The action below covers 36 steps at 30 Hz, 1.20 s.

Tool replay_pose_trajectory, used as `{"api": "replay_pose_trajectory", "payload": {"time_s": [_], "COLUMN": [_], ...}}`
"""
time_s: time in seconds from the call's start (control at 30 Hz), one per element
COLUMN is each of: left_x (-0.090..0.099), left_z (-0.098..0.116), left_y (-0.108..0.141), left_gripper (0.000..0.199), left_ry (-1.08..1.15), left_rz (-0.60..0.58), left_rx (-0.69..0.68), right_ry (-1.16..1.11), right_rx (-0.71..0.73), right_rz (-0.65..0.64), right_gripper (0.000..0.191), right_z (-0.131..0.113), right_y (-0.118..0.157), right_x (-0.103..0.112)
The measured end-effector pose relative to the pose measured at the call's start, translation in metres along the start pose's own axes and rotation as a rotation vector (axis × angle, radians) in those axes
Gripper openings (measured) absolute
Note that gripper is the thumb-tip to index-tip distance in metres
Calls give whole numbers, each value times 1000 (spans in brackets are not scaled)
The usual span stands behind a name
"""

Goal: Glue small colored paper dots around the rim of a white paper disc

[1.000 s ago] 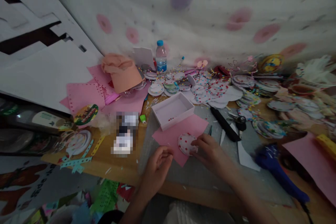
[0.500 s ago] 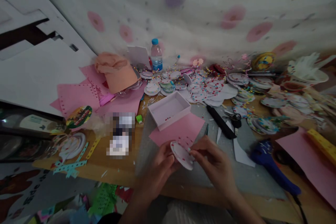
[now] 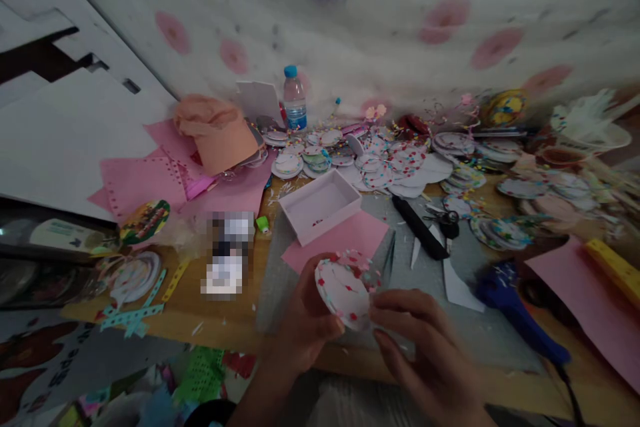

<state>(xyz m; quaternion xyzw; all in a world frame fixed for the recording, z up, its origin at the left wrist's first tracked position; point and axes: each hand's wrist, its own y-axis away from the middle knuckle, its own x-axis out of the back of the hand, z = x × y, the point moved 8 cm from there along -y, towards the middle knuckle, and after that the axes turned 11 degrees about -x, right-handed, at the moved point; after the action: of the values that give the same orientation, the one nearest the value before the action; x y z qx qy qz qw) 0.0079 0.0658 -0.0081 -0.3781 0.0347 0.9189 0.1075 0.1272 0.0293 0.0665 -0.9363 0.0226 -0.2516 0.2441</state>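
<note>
My left hand (image 3: pixel 305 327) is closed around the left edge of a round white paper disc (image 3: pixel 345 293) dotted with red along its rim. A strand of small red and pink pieces (image 3: pixel 357 260) stands off the disc's upper edge. My right hand (image 3: pixel 425 340) is at the disc's right edge, its fingertips against the rim and its thumb apart below them. Behind the hands, an open white box (image 3: pixel 320 210) with a few small red bits inside stands partly on a pink sheet (image 3: pixel 367 240). Tweezers (image 3: pixel 389 257) lie just beyond the right hand.
A black-handled cutter (image 3: pixel 420 230), keys (image 3: pixel 447 220) and a blue glue gun (image 3: pixel 520 310) lie to the right. Many decorated discs (image 3: pixel 400 163) are heaped along the back near a water bottle (image 3: pixel 295 100). An orange cap (image 3: pixel 220 133) and a phone-like blurred object (image 3: pixel 227 253) are left.
The disc has tilted to show more of its face, with the strand now visible above it. My right hand has moved lower and right, its thumb parting from its fingers.
</note>
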Motion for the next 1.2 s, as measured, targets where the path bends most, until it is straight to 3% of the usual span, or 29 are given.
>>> {"api": "replay_pose_trajectory", "payload": {"time_s": [0.17, 0.37, 0.73, 0.97, 1.2], "left_x": [2, -8, -1, -4, -7], "left_z": [2, 13, 24, 37, 38], "left_y": [-2, -4, -1, 1, 5], "left_gripper": [78, 72, 69, 71, 74], "left_ry": [-8, -81, -305, -396, -363], "left_rz": [-2, -117, -99, -69, -65], "left_rx": [-50, -123, -256, -461, -451], "right_ry": [0, -62, -182, -233, -252], "right_rx": [5, -81, -195, -124, -79], "right_rz": [-55, -72, -117, -140, -115], "right_gripper": [21, 14, 16, 21, 17], "right_z": [-12, -9, -2, -5, -9], "right_y": [-10, -16, -13, -10, -9], "right_x": [-7, -4, -8, -8, -8]}}
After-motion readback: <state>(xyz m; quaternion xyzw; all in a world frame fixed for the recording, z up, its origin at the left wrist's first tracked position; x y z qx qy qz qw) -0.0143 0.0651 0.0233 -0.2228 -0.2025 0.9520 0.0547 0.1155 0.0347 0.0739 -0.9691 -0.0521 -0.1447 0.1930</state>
